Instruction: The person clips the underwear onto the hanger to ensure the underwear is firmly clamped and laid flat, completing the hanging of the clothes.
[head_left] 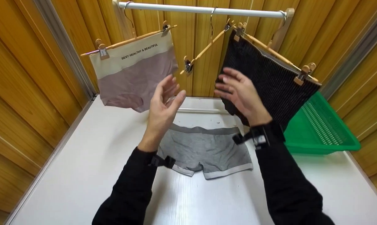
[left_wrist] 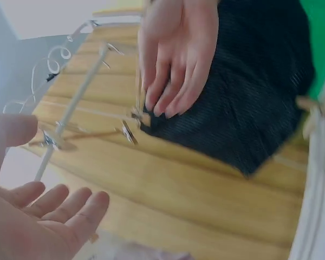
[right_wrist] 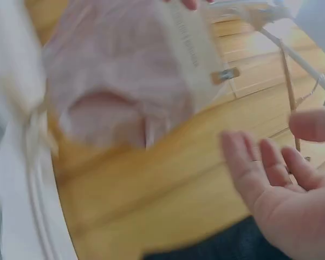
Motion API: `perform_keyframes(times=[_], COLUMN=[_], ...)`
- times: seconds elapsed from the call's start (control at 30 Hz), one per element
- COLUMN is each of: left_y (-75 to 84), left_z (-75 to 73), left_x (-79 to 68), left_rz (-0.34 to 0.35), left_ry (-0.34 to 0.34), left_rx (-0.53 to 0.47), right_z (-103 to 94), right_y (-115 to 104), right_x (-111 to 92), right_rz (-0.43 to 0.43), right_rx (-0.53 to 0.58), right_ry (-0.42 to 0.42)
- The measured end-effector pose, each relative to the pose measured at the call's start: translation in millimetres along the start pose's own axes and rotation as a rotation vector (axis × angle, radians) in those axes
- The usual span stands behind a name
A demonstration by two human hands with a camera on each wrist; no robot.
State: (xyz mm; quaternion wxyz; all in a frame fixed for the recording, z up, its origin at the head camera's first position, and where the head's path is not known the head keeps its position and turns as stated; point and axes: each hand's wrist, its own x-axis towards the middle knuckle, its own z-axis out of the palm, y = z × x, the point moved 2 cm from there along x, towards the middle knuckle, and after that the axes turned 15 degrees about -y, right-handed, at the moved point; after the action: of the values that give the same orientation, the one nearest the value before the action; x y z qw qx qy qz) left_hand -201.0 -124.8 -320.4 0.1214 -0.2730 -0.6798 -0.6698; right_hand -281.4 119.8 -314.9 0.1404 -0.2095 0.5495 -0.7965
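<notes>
My left hand point(head_left: 165, 103) is raised near the pink underpants point(head_left: 132, 78), its fingers relaxed and nothing in them. The underpants hang by two clips from the left hanger point(head_left: 122, 44). Nearest my right hand point(head_left: 241, 93) are black ribbed shorts point(head_left: 260, 72), clipped to the right hanger point(head_left: 279, 54). That hand is also relaxed and holds nothing. Between the hands and farther back, a bare middle hanger point(head_left: 204, 50) tilts on the rail. Grey boxer briefs point(head_left: 204, 150) lie spread on the white table point(head_left: 79, 175) under both hands.
A white rail point(head_left: 188, 8) on wooden posts carries all three hangers. The green basket point(head_left: 325, 147) stands at the right, partly behind the black shorts. Wood-plank walls point(head_left: 26, 78) rise around the table, with grey metal posts point(head_left: 72, 47) at its back corners.
</notes>
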Motion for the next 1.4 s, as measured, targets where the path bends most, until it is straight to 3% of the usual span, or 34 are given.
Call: perform_keyframes(times=[0.07,0.13,0.33,0.53,1.13,1.4], left_y=[8.6,15.1,27.4,29.9,37.7,46.4], left_z=[2.6,5.2,10.3,12.5,22.3,20.4], left_x=[12.9,24.2,41.2,45.9,48.8,43.1], left_rz=[0.017,0.027,0.018,0.011,0.034,0.069], left_ry=[0.001,-0.007,-0.004,0.003,-0.038,-0.033], left_rx=[-0.027,-0.032,-0.028,-0.023,0.087,0.063], right_z=[5.6,10.9,24.8,36.0,44.4,52.4], right_y=[-11.6,-20.6,-32.9,-37.9,-39.4,-44.6], right_x=[14.9,28.5,60.1,71.2,78.6,75.6], right_rz=[-0.019,-0.021,-0.006,-0.026,-0.048,-0.059], right_rx=[0.177,0.281,0.438,0.549,0.576,0.571], right_ry=[0.025,0.055,0.143,0.136,0.098,0.044])
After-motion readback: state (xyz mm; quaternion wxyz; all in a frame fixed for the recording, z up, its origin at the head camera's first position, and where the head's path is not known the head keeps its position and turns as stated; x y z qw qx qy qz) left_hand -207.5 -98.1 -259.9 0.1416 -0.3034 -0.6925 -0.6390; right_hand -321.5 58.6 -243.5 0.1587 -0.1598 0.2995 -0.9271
